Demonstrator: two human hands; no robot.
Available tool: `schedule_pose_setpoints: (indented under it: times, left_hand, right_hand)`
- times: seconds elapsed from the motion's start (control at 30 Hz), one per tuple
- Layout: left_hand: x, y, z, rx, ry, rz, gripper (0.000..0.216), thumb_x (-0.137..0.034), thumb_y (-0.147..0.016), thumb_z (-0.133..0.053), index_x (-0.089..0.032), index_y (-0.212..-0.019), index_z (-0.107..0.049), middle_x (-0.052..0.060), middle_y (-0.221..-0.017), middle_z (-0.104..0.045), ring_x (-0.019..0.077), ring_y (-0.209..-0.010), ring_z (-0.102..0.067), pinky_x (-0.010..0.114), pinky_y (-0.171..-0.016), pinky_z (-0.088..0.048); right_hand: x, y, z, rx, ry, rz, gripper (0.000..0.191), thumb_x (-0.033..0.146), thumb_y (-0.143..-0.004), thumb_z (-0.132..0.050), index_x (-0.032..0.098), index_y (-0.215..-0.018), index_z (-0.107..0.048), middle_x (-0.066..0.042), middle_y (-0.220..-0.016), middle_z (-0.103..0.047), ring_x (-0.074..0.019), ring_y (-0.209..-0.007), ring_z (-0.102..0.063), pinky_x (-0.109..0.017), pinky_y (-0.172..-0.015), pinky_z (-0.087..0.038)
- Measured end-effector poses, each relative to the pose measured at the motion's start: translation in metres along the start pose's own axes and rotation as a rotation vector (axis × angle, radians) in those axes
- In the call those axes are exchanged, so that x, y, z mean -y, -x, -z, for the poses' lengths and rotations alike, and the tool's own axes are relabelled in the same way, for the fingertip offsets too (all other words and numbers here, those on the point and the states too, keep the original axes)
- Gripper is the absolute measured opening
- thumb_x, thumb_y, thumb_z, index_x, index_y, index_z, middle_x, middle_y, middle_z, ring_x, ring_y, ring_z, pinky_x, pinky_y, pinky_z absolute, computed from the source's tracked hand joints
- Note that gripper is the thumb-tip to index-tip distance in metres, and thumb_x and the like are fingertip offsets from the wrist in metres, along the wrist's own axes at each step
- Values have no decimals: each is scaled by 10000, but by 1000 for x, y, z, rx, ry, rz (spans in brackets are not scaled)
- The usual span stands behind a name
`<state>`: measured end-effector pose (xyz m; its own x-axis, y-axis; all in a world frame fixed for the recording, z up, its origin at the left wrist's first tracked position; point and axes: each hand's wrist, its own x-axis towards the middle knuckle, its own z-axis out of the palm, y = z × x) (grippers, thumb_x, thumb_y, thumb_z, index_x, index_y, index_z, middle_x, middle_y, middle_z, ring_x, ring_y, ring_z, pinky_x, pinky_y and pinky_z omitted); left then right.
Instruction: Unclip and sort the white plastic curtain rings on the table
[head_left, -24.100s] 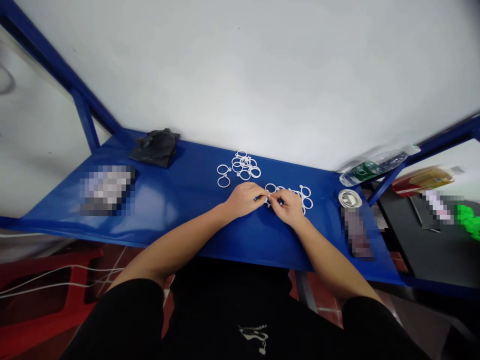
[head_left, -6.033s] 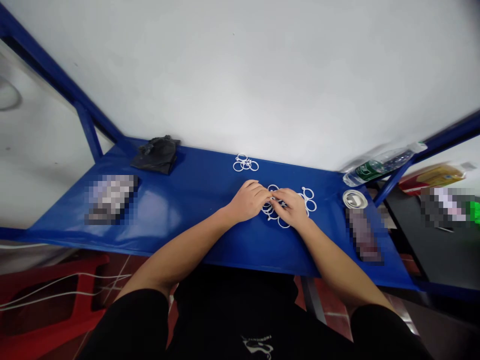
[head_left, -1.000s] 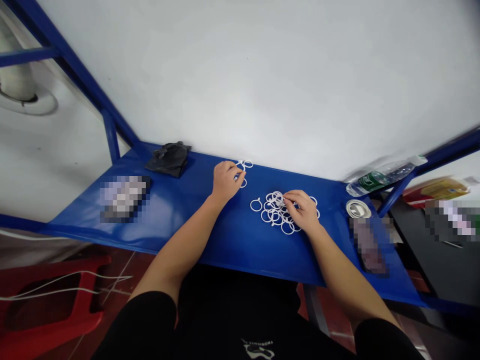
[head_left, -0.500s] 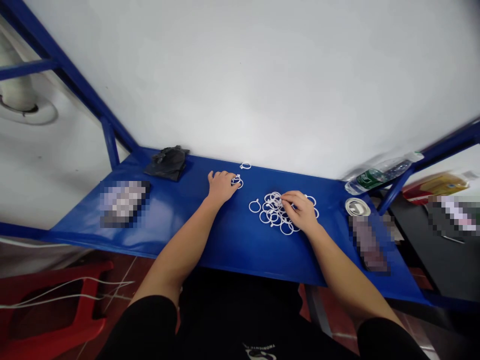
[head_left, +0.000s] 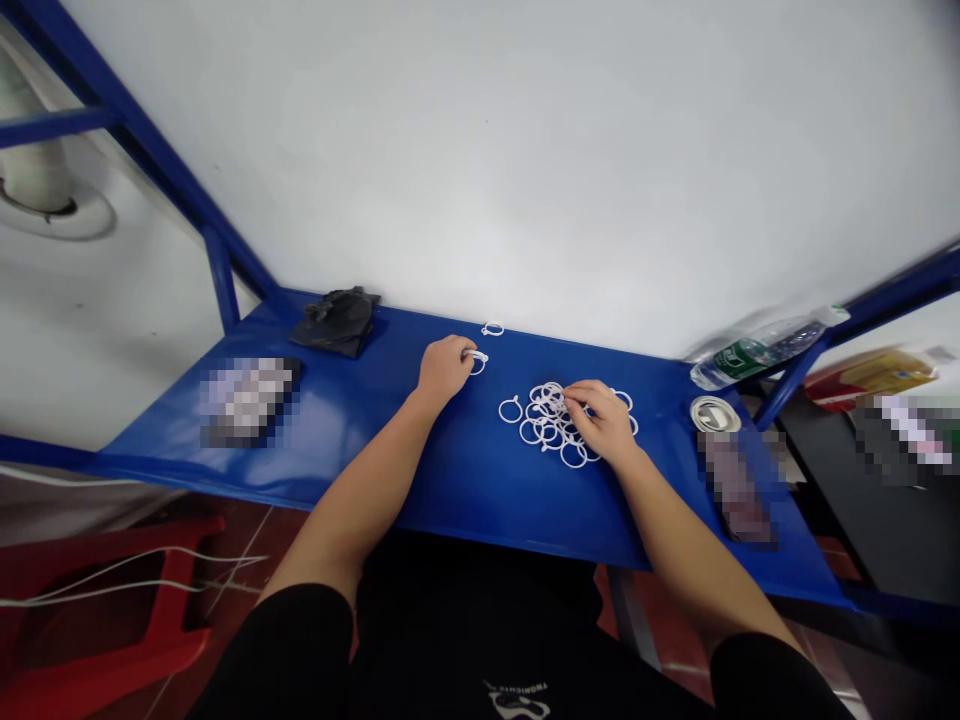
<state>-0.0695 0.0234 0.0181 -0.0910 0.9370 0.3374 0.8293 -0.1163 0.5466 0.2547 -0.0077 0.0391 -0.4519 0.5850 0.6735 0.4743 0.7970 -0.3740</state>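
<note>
A heap of white plastic rings [head_left: 545,424] lies in the middle of the blue table [head_left: 420,470]. My right hand [head_left: 604,422] rests on the heap's right side, fingers curled and pinching rings. My left hand [head_left: 444,368] is further left and back, fingers closed round a small bunch of white rings [head_left: 475,359]. One single ring [head_left: 493,329] lies alone near the wall behind it. Another loose ring [head_left: 511,410] sits at the heap's left edge.
A crumpled black cloth [head_left: 337,316] lies at the back left, with a blurred flat object [head_left: 245,399] nearer me. To the right are a metal tin [head_left: 715,413], a lying water bottle [head_left: 765,347] and another blurred object [head_left: 735,487]. A red stool [head_left: 90,610] stands below left.
My left hand reached back to the small ring group by the wall, closed on it and drew it slightly toward me, leaving one ring behind. My right hand stayed on the heap.
</note>
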Motion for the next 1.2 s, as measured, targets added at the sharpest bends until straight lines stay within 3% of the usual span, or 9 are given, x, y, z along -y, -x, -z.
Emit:
schedule_pose_setpoints:
  times: [0.1,0.23,0.33,0.43,0.63,1.1,1.2]
  left_hand:
    - [-4,1,-1,-69,150,-10,226,-132,-892,-590,-228,-1010,-757,50,-1094,-772,207,-983,-723,348,-964,-557]
    - [-17,2,-6,-112,510,86,146,-203,-889,-654,-203,-1004,-744,49,-1012,-792,195,-914,-746,348,-875,-595]
    - [-37,10,-12,-30,852,117,143,-258,-864,-708,-174,-979,-715,72,-965,-801,209,-853,-767,347,-760,-617]
    - [-62,26,-16,71,998,15,150,-306,-874,-733,-175,-938,-698,98,-1049,-803,208,-889,-778,368,-796,-638]
    - [-93,53,-9,173,800,-259,75,-233,-950,-676,-217,-905,-734,71,-1065,-796,186,-1030,-754,407,-976,-619]
    - [-86,52,-14,71,685,-548,164,-80,-936,-644,-209,-973,-738,48,-1054,-782,159,-1014,-753,349,-940,-629]
    - [-84,52,-17,-3,638,-561,174,-86,-934,-656,-203,-1028,-744,81,-1193,-753,179,-1095,-738,366,-962,-630]
  right_hand:
    - [0,-1,0,2,5,-14,139,233,-1011,-615,250,-1062,-743,-80,-1017,-774,-227,-928,-739,-410,-799,-628]
    - [4,-1,0,-2,10,-22,148,253,-1012,-613,249,-1086,-742,-79,-1001,-775,-225,-890,-734,-401,-776,-622]
    - [8,-1,-1,9,14,-45,204,293,-1016,-623,255,-1190,-723,-72,-987,-778,-211,-795,-716,-391,-738,-614]
    - [13,0,-3,54,6,-67,283,343,-1026,-626,260,-1289,-687,-70,-1018,-784,-198,-760,-712,-374,-733,-610]
    - [20,-1,-6,96,-62,-64,189,317,-1055,-588,253,-1145,-741,-60,-966,-789,-204,-842,-748,-341,-757,-590]
    - [19,-1,-6,109,-157,-67,129,336,-1027,-628,243,-1035,-717,-35,-877,-766,-179,-760,-716,-310,-703,-555]
    - [20,-1,-5,68,-132,-82,108,302,-1016,-631,240,-970,-706,-33,-857,-757,-181,-745,-708,-313,-701,-546]
